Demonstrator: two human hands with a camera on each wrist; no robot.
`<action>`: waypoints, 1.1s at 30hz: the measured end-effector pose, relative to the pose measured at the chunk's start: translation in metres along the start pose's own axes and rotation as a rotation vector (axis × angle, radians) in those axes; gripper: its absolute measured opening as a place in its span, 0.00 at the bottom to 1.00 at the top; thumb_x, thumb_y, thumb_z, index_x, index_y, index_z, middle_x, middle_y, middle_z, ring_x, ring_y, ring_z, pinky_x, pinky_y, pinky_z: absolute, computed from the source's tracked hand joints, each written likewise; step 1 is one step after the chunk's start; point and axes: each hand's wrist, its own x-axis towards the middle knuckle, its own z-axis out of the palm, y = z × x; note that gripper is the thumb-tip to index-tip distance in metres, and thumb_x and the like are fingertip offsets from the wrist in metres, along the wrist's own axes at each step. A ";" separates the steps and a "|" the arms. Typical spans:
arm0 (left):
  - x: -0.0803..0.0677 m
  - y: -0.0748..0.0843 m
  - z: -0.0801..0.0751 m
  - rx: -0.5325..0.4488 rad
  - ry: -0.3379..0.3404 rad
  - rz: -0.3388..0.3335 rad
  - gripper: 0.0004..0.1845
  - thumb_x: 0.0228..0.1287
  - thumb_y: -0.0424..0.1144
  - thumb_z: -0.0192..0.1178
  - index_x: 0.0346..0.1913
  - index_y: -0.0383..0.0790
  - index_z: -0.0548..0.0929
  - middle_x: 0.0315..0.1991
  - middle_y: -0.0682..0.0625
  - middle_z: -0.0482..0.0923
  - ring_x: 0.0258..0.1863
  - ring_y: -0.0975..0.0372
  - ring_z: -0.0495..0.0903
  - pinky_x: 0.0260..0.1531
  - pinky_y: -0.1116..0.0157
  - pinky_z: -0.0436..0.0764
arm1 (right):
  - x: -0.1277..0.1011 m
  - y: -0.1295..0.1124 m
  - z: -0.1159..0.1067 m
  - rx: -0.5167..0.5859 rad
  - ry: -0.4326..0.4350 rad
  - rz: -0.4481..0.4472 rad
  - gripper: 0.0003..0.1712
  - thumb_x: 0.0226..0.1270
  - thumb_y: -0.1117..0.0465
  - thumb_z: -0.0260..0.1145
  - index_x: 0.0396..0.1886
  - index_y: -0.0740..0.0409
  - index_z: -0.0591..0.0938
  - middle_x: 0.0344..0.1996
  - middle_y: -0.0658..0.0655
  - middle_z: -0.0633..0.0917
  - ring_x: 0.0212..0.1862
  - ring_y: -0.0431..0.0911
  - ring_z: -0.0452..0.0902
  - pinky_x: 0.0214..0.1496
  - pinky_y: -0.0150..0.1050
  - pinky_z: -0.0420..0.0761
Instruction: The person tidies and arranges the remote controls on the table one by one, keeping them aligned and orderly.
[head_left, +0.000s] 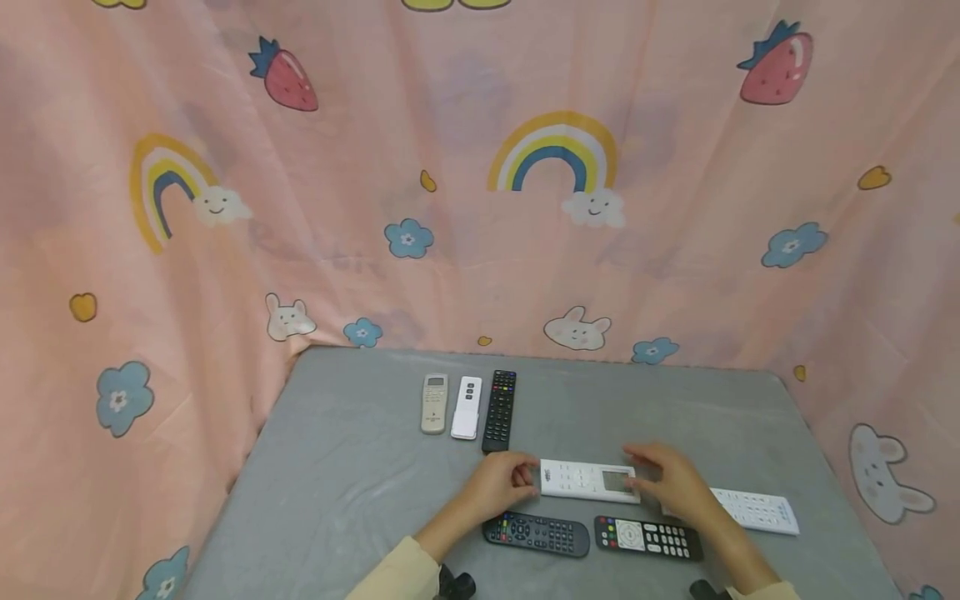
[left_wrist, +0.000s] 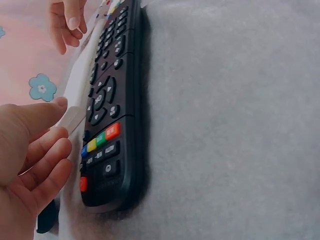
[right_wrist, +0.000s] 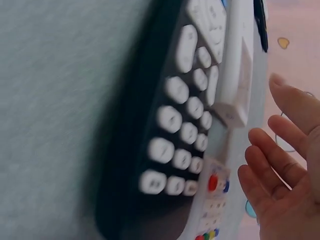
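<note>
**A:** How are the hands posed?

**B:** Both reach in from the lower edge of the head view to a white remote [head_left: 590, 481] with a small screen, lying crosswise low and centre on the grey bench [head_left: 345, 467]. The left hand [head_left: 501, 482] is at its left end, fingers [left_wrist: 47, 145] lightly curled with the tips on that end. The right hand [head_left: 670, 483] is at the right end, fingers [right_wrist: 272, 160] nearly straight and spread; the right wrist view shows a gap between them and the remote.

**B:** So the left pinches and the right merely hovers close.

**A:** How many remotes?

**B:** Seven. Three stand side by side above centre: a beige remote [head_left: 434, 403], a small white remote [head_left: 467, 407] and a black remote [head_left: 499, 411]. Along the lower edge lie two dark ones, a black remote with coloured keys [head_left: 537, 533] and a black remote with white keys [head_left: 648, 537]. A long white remote [head_left: 757, 510] lies at lower right.

**A:** Anything unclear?

**B:** The right hand covers the long white remote's left end. Both wrist views are crowded by the nearest dark remote, blurred in the right one. A pink patterned cloth [head_left: 480, 208] fills the upper frame.
</note>
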 end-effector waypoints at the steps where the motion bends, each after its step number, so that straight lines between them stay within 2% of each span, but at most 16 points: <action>1: 0.001 0.000 0.001 0.003 -0.003 0.000 0.23 0.54 0.38 0.73 0.54 0.40 0.83 0.31 0.57 0.82 0.27 0.79 0.73 0.30 0.80 0.77 | -0.001 0.001 0.000 -0.019 -0.002 0.004 0.33 0.51 0.55 0.78 0.58 0.58 0.82 0.47 0.55 0.86 0.49 0.54 0.82 0.52 0.49 0.83; 6: 0.004 -0.001 0.006 0.018 -0.008 -0.003 0.26 0.53 0.39 0.74 0.57 0.40 0.82 0.31 0.56 0.82 0.27 0.78 0.74 0.31 0.80 0.77 | -0.006 0.004 0.000 -0.070 -0.039 0.027 0.36 0.47 0.53 0.80 0.58 0.57 0.82 0.50 0.56 0.85 0.53 0.55 0.80 0.56 0.55 0.80; 13: 0.007 0.000 0.007 0.007 -0.005 -0.008 0.28 0.52 0.39 0.75 0.57 0.39 0.81 0.30 0.55 0.82 0.26 0.75 0.74 0.29 0.80 0.76 | -0.009 0.009 0.000 -0.068 -0.093 0.067 0.38 0.46 0.51 0.80 0.60 0.55 0.81 0.52 0.58 0.84 0.57 0.59 0.78 0.59 0.62 0.76; 21: 0.009 -0.004 0.010 0.041 -0.016 -0.009 0.29 0.50 0.40 0.76 0.58 0.40 0.81 0.29 0.57 0.80 0.26 0.76 0.72 0.29 0.80 0.74 | -0.012 0.014 0.004 -0.093 -0.105 0.060 0.39 0.43 0.51 0.82 0.59 0.54 0.82 0.49 0.55 0.84 0.55 0.56 0.77 0.58 0.60 0.76; 28: 0.011 -0.004 0.012 0.060 -0.033 -0.025 0.31 0.49 0.40 0.77 0.59 0.39 0.80 0.29 0.59 0.77 0.26 0.77 0.69 0.29 0.79 0.74 | -0.014 0.013 0.006 -0.085 -0.119 0.072 0.39 0.43 0.52 0.82 0.59 0.55 0.81 0.49 0.56 0.82 0.55 0.58 0.76 0.58 0.61 0.76; 33: 0.011 -0.002 0.014 0.085 -0.020 -0.025 0.32 0.49 0.39 0.77 0.59 0.38 0.80 0.28 0.59 0.76 0.26 0.76 0.68 0.29 0.79 0.74 | -0.013 0.013 0.007 -0.101 -0.125 0.062 0.40 0.43 0.54 0.82 0.60 0.56 0.81 0.49 0.56 0.82 0.55 0.57 0.77 0.57 0.60 0.77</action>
